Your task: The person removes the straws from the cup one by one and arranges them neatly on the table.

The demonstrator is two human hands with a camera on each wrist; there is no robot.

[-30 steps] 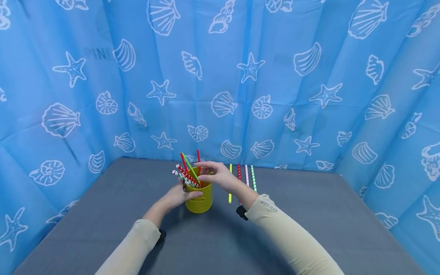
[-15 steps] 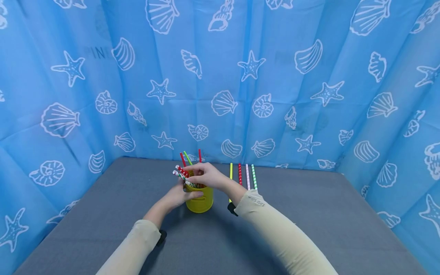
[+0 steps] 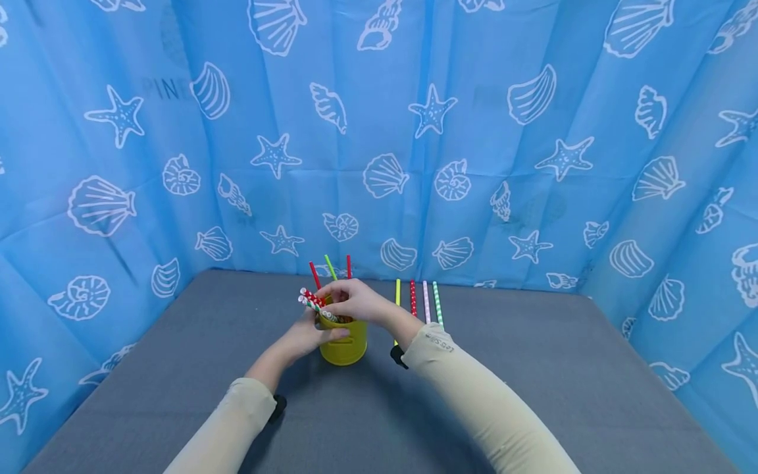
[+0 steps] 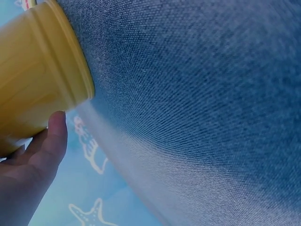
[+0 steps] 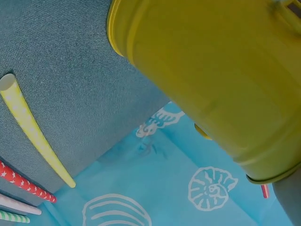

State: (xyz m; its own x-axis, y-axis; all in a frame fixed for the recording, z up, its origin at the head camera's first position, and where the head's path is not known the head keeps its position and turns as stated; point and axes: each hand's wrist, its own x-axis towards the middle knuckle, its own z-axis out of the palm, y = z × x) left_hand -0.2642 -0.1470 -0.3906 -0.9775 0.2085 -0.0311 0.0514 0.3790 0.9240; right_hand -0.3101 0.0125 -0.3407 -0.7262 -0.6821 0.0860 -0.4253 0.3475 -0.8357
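My left hand (image 3: pixel 302 339) grips the side of a small yellow bucket (image 3: pixel 343 349), thumb across its front. In the left wrist view, fingers (image 4: pixel 56 134) curl against the bucket wall (image 4: pixel 37 70). Inside it lean several paper straws: a plain red one (image 3: pixel 314 274), a green one (image 3: pixel 330 266), another red one (image 3: pixel 349 265), and patterned ones tilted left. Over the mouth, my right hand (image 3: pixel 358 303) has index finger and thumb around a red white-dotted straw (image 3: pixel 309 295); its fingertips partly hide the straws. A green-and-white striped straw (image 3: pixel 310 303) sticks out below that.
Right of the bucket lie a yellow straw (image 3: pixel 397 293), a red dotted straw (image 3: pixel 413 297), a pale pink straw (image 3: pixel 426 303) and a green-striped straw (image 3: pixel 437 304), side by side on the grey cloth (image 3: pixel 515 349). Behind hangs a blue shell-patterned curtain (image 3: pixel 379 131).
My right hand has moved left and down over the bucket's mouth to the patterned straws. The green straw and the right-hand red straw have swung right. My left hand stays on the bucket.
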